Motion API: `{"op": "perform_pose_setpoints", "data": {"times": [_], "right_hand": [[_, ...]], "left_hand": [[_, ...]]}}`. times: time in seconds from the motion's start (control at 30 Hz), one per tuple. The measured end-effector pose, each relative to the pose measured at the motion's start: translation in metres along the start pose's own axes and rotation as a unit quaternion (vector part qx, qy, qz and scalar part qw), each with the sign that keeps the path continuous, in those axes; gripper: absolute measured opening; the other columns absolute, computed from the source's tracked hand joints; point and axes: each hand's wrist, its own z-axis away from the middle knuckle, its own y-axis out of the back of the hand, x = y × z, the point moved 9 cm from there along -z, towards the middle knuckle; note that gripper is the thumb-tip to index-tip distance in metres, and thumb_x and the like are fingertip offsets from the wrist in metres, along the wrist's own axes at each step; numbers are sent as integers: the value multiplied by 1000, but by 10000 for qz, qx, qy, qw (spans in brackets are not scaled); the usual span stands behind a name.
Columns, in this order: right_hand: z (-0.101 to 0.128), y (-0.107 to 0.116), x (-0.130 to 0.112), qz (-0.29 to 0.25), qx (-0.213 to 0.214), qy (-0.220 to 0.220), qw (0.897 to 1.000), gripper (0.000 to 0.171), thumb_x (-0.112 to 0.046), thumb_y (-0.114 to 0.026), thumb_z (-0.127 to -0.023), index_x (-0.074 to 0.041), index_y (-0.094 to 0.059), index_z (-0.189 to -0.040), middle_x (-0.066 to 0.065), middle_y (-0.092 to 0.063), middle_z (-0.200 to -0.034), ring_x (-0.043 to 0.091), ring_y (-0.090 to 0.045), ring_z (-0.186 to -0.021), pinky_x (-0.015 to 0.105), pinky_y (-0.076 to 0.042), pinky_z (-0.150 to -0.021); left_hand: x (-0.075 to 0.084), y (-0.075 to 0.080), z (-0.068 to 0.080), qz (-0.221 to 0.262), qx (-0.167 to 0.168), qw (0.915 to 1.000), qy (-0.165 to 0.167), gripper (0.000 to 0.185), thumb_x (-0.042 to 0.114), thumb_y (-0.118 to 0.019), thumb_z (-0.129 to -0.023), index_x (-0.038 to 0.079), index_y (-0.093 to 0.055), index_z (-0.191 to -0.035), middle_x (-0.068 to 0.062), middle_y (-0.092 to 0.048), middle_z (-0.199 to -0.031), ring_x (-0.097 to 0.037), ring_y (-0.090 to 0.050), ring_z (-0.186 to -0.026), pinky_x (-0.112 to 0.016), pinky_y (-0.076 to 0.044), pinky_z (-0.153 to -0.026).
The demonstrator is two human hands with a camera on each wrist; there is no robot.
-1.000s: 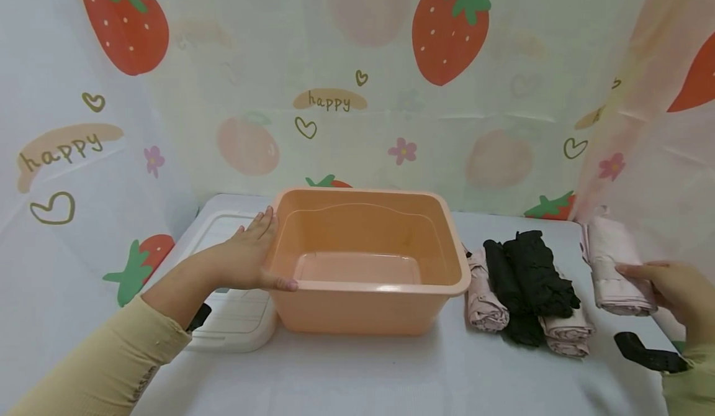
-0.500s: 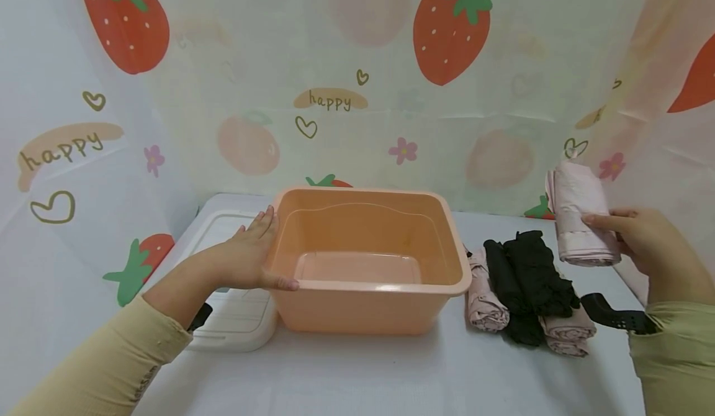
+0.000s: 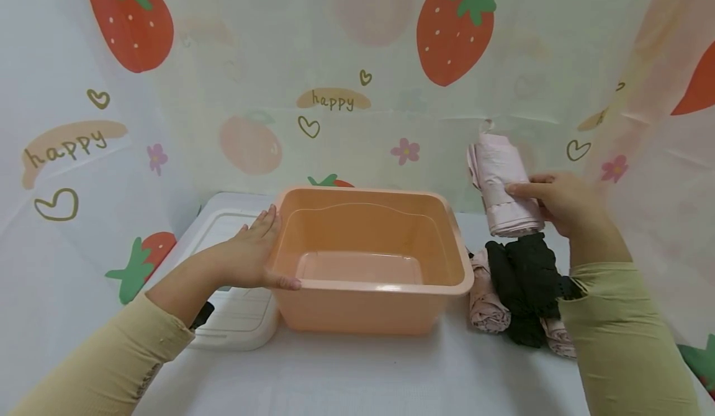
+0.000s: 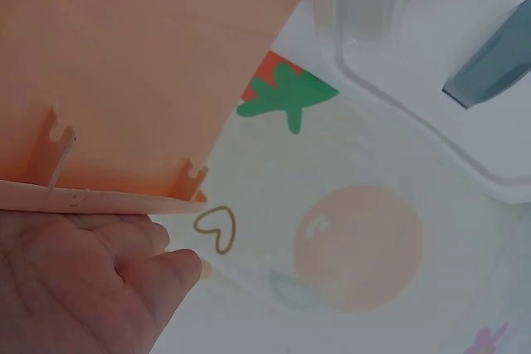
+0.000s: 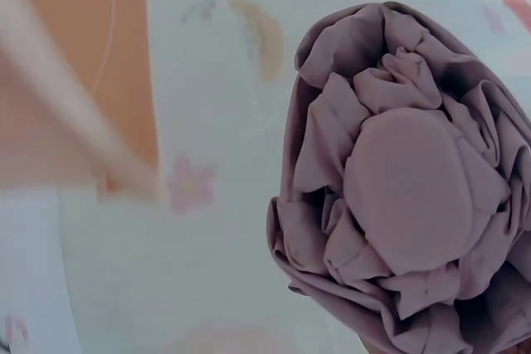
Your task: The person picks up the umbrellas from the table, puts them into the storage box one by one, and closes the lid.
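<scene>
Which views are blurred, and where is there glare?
Head view: sharp, evenly lit, with a small glare on the front rim of the orange bin. Right wrist view: the rolled pink cloth is fairly sharp, the bin behind it smeared. Left wrist view: slightly soft, no glare.

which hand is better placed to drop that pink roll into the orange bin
Right. The right hand already grips the pink roll, lifted beside the orange bin. The left hand rests on the bin's left rim, steadying it.
</scene>
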Motion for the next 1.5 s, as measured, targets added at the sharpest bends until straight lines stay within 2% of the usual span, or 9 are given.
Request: {"op": "perform_pose_setpoints", "data": {"times": [0.17,0.3,0.47,0.67,0.83,0.93,1.23,1.5], "right_hand": [[-13,-41,-19,155,-139,156,9997,50,-23,-61,-88,11,-45,-121,-8,-59,-79,7,-61,-70,25,-52,-66],[-23,-72,-30,389,-339,172,9985,53,-23,-63,-86,13,-46,-120,-1,-59,-84,9,-60,-71,24,-51,-68],[-35,-107,-41,518,-561,202,9969,45,-22,-65,-84,10,-54,-114,6,-60,-88,13,-61,-71,26,-52,-68],[-49,-142,-49,820,-647,152,9944,38,-22,-69,-80,6,-61,-103,6,-62,-81,14,-61,-66,27,-52,-63],[-57,-168,-54,1326,-777,149,9880,28,-25,-72,-76,1,-62,-83,4,-60,-70,15,-60,-60,27,-51,-58],[-62,-181,-55,1573,-917,165,9831,27,-27,-72,-75,-2,-62,-76,3,-60,-64,15,-59,-57,26,-49,-54],[-71,-216,-48,2006,-1463,264,9683,24,-24,-73,-70,-1,-65,-74,6,-63,-64,15,-60,-55,26,-49,-51],[-79,-247,-48,2435,-1559,277,9569,22,-24,-74,-67,-5,-63,-65,3,-57,-57,12,-55,-49,24,-46,-45]], "left_hand": [[-1,-1,-1,21,-8,10000,2,138,85,-52,-56,-7,5,-143,-21,12,-150,-35,8,-138,-55,-6,-108],[-1,-1,-2,25,-21,10000,-4,138,85,-51,-56,-6,5,-143,-20,12,-150,-35,8,-138,-55,-6,-108],[-1,-2,-4,18,-44,10000,-2,138,85,-51,-56,-6,6,-143,-19,12,-150,-34,8,-138,-55,-5,-108],[-1,-3,-4,68,-59,10000,6,138,85,-52,-56,-6,6,-143,-20,12,-150,-35,8,-138,-55,-5,-108],[0,-3,-5,24,-42,10000,-13,138,85,-52,-56,-6,6,-143,-21,12,-150,-35,8,-138,-55,-5,-108],[0,-3,-5,11,-16,10000,-36,139,85,-52,-56,-7,6,-142,-21,11,-150,-35,8,-138,-55,-5,-108],[1,-4,-4,29,0,10000,-57,139,85,-52,-55,-7,5,-142,-21,11,-150,-35,7,-138,-55,-6,-108],[-3,-1,-2,-61,7,10000,-33,139,86,-50,-55,-6,6,-142,-21,12,-150,-35,8,-138,-56,-6,-107]]}}
